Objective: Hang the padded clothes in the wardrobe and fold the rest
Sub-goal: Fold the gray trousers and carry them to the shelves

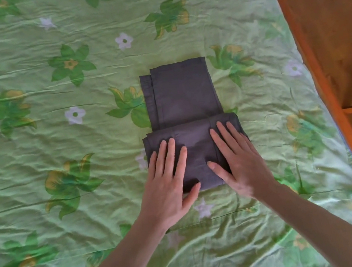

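Trousers, dark grey thin woven cloth, lie at the frame's centre on a crinkled green floral sheet, their near part folded into a thick band. The left hand and right hand press that band flat, fingers straight and spread. Likely risks: the springy fold reopens once released, or the offset leg edges at top left skew the next fold.

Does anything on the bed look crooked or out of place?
Only slightly: the dark grey folded trousers are uneven, one layer poking out along the far left edge. Both the left hand and right hand press flat on the near fold. The floral bedspread is wrinkled.
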The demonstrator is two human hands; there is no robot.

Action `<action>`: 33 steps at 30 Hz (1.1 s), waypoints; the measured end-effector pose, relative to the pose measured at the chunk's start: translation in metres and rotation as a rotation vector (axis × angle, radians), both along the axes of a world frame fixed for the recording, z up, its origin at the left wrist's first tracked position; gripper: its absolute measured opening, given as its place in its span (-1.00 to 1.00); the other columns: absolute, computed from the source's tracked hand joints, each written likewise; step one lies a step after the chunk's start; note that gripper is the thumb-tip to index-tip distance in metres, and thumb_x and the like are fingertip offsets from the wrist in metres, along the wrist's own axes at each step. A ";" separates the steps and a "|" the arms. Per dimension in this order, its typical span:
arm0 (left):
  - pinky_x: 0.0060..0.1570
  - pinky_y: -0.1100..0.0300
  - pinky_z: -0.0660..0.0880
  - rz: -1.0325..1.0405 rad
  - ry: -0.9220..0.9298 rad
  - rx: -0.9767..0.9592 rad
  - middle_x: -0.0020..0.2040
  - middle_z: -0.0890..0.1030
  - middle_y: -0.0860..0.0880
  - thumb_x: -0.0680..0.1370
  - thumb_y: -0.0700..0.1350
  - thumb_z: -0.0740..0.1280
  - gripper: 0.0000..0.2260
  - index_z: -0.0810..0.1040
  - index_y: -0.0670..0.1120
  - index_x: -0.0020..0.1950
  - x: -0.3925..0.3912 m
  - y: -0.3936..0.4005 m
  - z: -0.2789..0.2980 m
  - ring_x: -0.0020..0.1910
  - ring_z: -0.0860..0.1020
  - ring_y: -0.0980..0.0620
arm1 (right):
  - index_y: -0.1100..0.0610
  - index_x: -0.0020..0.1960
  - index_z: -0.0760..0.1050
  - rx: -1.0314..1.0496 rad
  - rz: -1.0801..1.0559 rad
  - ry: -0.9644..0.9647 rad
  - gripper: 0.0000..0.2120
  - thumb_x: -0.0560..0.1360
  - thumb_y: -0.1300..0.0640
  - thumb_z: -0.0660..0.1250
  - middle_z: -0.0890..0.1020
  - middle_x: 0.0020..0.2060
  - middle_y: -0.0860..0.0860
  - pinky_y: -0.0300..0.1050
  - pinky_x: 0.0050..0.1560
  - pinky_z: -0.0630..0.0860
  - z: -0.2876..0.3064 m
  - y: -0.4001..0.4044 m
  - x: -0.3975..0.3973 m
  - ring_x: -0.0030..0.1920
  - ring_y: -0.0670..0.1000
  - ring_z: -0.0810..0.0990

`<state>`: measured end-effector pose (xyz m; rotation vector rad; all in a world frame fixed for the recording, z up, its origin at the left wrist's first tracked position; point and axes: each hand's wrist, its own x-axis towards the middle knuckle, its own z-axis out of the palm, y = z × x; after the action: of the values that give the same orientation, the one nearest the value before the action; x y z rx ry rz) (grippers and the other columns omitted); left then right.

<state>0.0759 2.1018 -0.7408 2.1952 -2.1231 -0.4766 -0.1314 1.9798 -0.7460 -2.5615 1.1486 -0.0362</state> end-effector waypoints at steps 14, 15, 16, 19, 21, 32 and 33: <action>0.57 -0.12 0.28 0.022 -0.030 0.161 0.65 0.19 -0.28 0.48 -0.14 0.47 -0.23 0.23 -0.16 0.65 -0.008 -0.022 0.054 0.61 0.24 -0.27 | 0.22 0.55 0.38 -0.199 0.232 -0.051 -0.22 0.39 0.10 0.56 0.37 0.56 0.16 0.13 0.51 0.34 0.014 -0.011 -0.044 0.57 0.16 0.34; 0.57 -0.05 0.26 0.028 0.018 0.209 0.68 0.16 -0.21 0.55 -0.13 0.38 -0.29 0.19 -0.10 0.67 -0.004 -0.024 0.064 0.63 0.23 -0.20 | 0.23 0.50 0.44 -0.199 0.227 -0.103 -0.30 0.42 0.11 0.54 0.45 0.51 0.14 0.11 0.47 0.40 0.018 -0.011 -0.043 0.51 0.15 0.43; 0.54 0.01 0.30 0.025 0.060 0.229 0.67 0.20 -0.14 0.57 -0.11 0.32 -0.34 0.21 -0.04 0.66 0.002 -0.024 0.072 0.61 0.28 -0.14 | 0.23 0.45 0.49 -0.193 0.217 -0.153 -0.38 0.44 0.09 0.51 0.54 0.43 0.12 0.06 0.43 0.44 0.025 -0.011 -0.043 0.43 0.13 0.53; 0.29 0.09 0.52 -0.017 0.201 0.245 0.46 0.53 0.08 0.53 0.00 0.22 -0.44 0.39 0.12 0.57 0.024 -0.019 0.098 0.32 0.57 0.05 | 0.17 0.29 0.64 -0.194 0.099 -0.239 -0.50 0.40 -0.01 0.38 0.73 0.12 0.04 -0.14 0.16 0.50 0.055 -0.003 -0.043 0.05 0.11 0.72; -0.06 0.25 0.55 0.022 0.357 0.310 0.08 0.70 0.16 0.49 0.03 0.22 -0.51 0.52 0.15 0.43 0.040 -0.013 0.114 -0.06 0.64 0.20 | 0.13 0.26 0.65 -0.148 0.018 -0.259 -0.50 0.38 -0.06 0.37 0.75 -0.02 0.01 -0.15 -0.02 0.54 0.073 0.005 -0.046 -0.14 0.10 0.74; -0.09 0.35 0.56 1.009 1.160 -0.047 0.00 0.77 0.04 0.52 -0.13 0.55 -0.77 0.67 -0.09 0.16 0.066 -0.018 0.068 0.01 0.71 0.15 | -0.01 0.21 0.43 0.490 -0.553 -0.761 -0.54 0.43 0.01 0.57 0.69 -0.18 -0.14 -0.26 -0.13 0.56 0.083 -0.032 0.014 -0.16 -0.15 0.65; -0.09 0.36 0.56 1.050 1.184 -0.055 0.05 0.76 0.01 0.53 -0.13 0.54 -0.73 0.64 -0.11 0.20 0.065 -0.024 0.060 0.04 0.71 0.13 | 0.00 0.25 0.41 0.453 -0.541 -0.720 -0.56 0.48 -0.01 0.54 0.67 -0.16 -0.16 -0.24 -0.10 0.57 0.076 -0.038 0.022 -0.13 -0.18 0.65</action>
<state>0.1408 2.0783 -0.6813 1.8110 -0.3369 -1.1189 -0.1093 1.9420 -0.6697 -1.5702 1.2996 -0.6768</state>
